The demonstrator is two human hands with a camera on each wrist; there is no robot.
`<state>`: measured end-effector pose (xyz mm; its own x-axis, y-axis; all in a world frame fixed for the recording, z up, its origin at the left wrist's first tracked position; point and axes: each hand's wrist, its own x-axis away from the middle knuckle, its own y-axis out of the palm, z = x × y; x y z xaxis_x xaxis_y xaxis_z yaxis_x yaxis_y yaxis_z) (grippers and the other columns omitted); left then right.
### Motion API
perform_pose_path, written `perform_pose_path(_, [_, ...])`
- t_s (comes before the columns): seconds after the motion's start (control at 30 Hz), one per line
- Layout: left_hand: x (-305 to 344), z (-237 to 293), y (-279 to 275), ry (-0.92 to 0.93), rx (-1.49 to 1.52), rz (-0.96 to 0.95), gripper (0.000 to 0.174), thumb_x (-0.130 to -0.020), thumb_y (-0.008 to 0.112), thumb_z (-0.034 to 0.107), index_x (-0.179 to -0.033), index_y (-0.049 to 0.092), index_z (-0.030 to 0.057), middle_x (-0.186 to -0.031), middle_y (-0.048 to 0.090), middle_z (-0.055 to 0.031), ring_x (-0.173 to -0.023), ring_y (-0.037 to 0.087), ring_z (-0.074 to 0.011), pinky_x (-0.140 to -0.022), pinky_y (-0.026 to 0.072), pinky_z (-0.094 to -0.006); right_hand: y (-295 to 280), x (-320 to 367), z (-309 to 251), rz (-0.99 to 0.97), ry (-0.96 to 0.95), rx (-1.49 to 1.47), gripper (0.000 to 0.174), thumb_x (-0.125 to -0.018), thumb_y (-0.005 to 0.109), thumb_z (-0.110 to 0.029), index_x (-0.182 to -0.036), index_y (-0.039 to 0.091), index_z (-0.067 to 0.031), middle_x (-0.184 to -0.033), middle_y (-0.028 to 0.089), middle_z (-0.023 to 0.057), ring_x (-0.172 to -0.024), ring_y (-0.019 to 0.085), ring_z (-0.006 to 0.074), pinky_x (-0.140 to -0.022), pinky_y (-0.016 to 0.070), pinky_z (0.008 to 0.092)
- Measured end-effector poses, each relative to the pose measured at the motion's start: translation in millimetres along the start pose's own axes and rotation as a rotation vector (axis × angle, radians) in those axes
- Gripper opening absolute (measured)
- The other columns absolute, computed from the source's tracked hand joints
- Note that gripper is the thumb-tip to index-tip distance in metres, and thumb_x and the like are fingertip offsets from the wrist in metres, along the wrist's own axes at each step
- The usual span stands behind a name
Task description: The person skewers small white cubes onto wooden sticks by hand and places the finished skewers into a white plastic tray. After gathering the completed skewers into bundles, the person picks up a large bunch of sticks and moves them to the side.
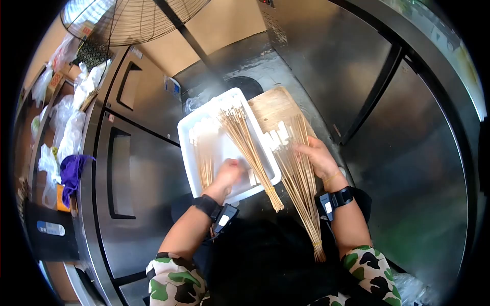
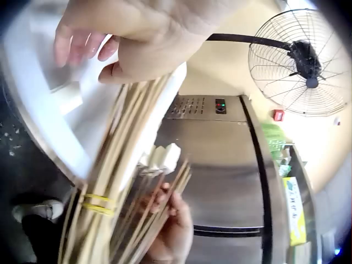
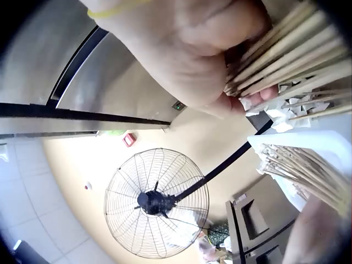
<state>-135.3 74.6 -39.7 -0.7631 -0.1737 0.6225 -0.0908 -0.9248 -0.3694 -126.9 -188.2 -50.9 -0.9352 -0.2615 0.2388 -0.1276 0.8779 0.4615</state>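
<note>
My left hand [image 1: 228,176] is over a white plastic tub [image 1: 185,145], its fingers loosely bent with nothing between them. A white block-shaped piece [image 2: 66,99] lies in the tub just below those fingers. With my right hand [image 1: 322,159] I grip a bundle of bamboo skewers [image 1: 306,214]. Some of these carry white pieces [image 1: 278,136] at their upper ends. Across the tub's right wall leans another skewer bundle [image 1: 247,148], bound near its lower end by a yellow band [image 2: 99,204]. More skewers [image 1: 205,166] with white tops stand along the tub's left side.
A wooden board [image 1: 275,104] lies behind the tub on the right. Steel cabinets [image 1: 138,183] rise on the left, and steel doors [image 1: 403,168] on the right. A wire-caged fan [image 1: 135,23] hangs over the far left. Plastic bags [image 1: 71,127] fill the left shelf.
</note>
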Motion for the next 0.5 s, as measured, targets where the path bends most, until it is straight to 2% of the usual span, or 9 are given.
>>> perform_pose_path(0.1, [-33,-45,13,0.238,-0.357,0.000,0.053,-0.074,0.064,0.022,-0.120,0.048,0.0005,-0.100,0.059,-0.0168,-0.083,0.058,-0.0291,-0.076,0.0484,-0.0353,-4,-2,3,-0.059,0.010,-0.046,0.009,-0.084,0.059,-0.010,-0.088,0.054,-0.0036,-0.074,0.058,0.0022,-0.060,0.051,0.0067,-0.054,0.0426,0.0199])
perform_pose_path(0.2, [-36,-33,25,0.233,-0.507,-0.242,0.065,-0.070,0.068,0.029,-0.126,0.045,0.0039,-0.109,0.057,-0.0189,-0.095,0.055,-0.0356,-0.086,0.0453,-0.0371,-2,-2,3,-0.044,0.036,-0.061,0.008,-0.083,0.060,-0.008,-0.087,0.054,-0.0041,-0.072,0.058,0.0023,-0.059,0.051,0.0069,-0.054,0.0422,0.0199])
perform_pose_path(0.3, [-56,-45,37,0.491,-0.945,-0.099,0.064,-0.069,0.070,0.031,-0.123,0.048,0.0060,-0.106,0.059,-0.0166,-0.095,0.055,-0.0353,-0.085,0.0455,-0.0389,4,1,-5,-0.026,0.042,-0.002,0.009,-0.081,0.061,-0.005,-0.086,0.055,-0.0044,-0.072,0.058,0.0025,-0.059,0.051,0.0073,-0.055,0.0420,0.0198])
perform_pose_path(0.4, [-48,-39,33,0.481,-0.839,-0.066,0.059,-0.066,0.072,0.028,-0.115,0.052,0.0026,-0.101,0.061,-0.0185,-0.089,0.058,-0.0348,-0.083,0.0465,-0.0376,2,-1,-2,-0.087,0.013,0.023,0.008,-0.080,0.061,-0.005,-0.086,0.055,-0.0047,-0.073,0.058,0.0027,-0.059,0.051,0.0076,-0.056,0.0418,0.0195])
perform_pose_path(0.5, [-57,-58,17,0.428,-0.568,0.036,0.053,-0.063,0.074,0.025,-0.105,0.053,-0.0007,-0.095,0.062,-0.0190,-0.079,0.059,-0.0350,-0.079,0.0477,-0.0359,1,-1,-2,-0.070,0.031,0.020,0.009,-0.080,0.062,-0.004,-0.086,0.055,-0.0046,-0.074,0.059,0.0027,-0.059,0.051,0.0075,-0.055,0.0418,0.0194])
